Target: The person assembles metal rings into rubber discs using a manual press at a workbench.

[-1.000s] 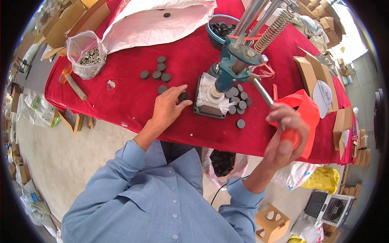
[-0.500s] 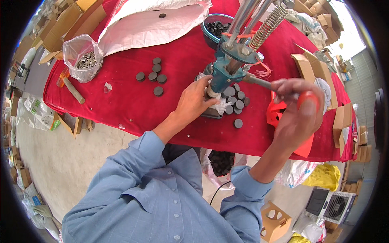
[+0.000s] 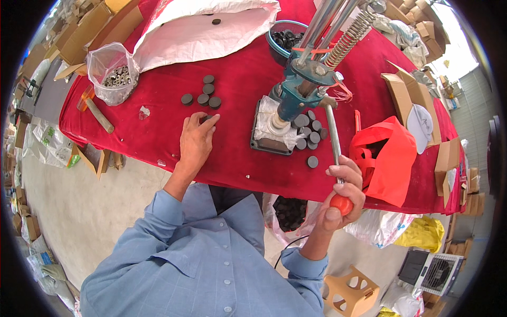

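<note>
My left hand (image 3: pixel 196 140) is closed around a dark round disc (image 3: pixel 206 119) on the red cloth, its fingers partly hiding it. Beyond it lie several more black discs (image 3: pixel 214 102). My right hand (image 3: pixel 344 193) grips the metal lever (image 3: pixel 332 132) by its red ball knob (image 3: pixel 341 204). The lever belongs to a green hand press (image 3: pixel 296 95) with steel posts and a coil spring (image 3: pixel 346 45). Under the press head, a whitish ring (image 3: pixel 278 124) sits on a base covered with crumpled white plastic (image 3: pixel 262 132). More black discs (image 3: pixel 312 137) are heaped right of the base.
A clear bag of small metal parts (image 3: pixel 117 79) and a hammer (image 3: pixel 99 115) lie on the left. Behind are a white sack (image 3: pixel 211 39) and a blue-rimmed tub of black parts (image 3: pixel 285 39). A red bag (image 3: pixel 393 158), grey cap (image 3: pixel 420 127) and cardboard boxes stand right.
My left hand has left the press and moved left to the near disc. My right hand has brought the lever down toward me, and the base is now uncovered.
</note>
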A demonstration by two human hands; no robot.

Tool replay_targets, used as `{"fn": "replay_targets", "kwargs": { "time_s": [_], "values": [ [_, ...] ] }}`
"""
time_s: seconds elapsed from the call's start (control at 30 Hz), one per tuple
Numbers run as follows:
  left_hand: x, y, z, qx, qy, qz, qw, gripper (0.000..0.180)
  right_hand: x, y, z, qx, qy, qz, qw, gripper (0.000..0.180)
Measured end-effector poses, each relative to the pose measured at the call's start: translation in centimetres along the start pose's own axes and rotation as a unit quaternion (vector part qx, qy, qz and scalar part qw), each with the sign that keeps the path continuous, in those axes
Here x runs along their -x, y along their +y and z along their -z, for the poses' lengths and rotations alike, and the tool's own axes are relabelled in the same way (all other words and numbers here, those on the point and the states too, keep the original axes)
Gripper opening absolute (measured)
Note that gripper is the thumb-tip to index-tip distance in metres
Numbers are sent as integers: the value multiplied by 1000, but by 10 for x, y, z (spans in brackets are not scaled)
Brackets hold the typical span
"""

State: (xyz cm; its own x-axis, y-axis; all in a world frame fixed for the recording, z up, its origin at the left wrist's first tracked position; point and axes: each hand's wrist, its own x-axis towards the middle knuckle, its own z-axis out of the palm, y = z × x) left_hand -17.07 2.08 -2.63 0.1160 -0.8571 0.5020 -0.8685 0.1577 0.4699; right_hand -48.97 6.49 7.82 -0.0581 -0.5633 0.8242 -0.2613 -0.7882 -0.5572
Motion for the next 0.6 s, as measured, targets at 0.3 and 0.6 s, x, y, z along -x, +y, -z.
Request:
{"fn": "replay_targets", "kwargs": {
  "time_s": [0.3, 0.6],
  "values": [
    [-33, 83, -29, 239, -71, 16, 968, 69, -115, -10, -12, -47, 17, -9, 999, 46],
    [-47, 107, -45, 249, -117, -23, 961, 69, -160, -15, -27, -16, 39, -69, 997, 31]
  ]
}}
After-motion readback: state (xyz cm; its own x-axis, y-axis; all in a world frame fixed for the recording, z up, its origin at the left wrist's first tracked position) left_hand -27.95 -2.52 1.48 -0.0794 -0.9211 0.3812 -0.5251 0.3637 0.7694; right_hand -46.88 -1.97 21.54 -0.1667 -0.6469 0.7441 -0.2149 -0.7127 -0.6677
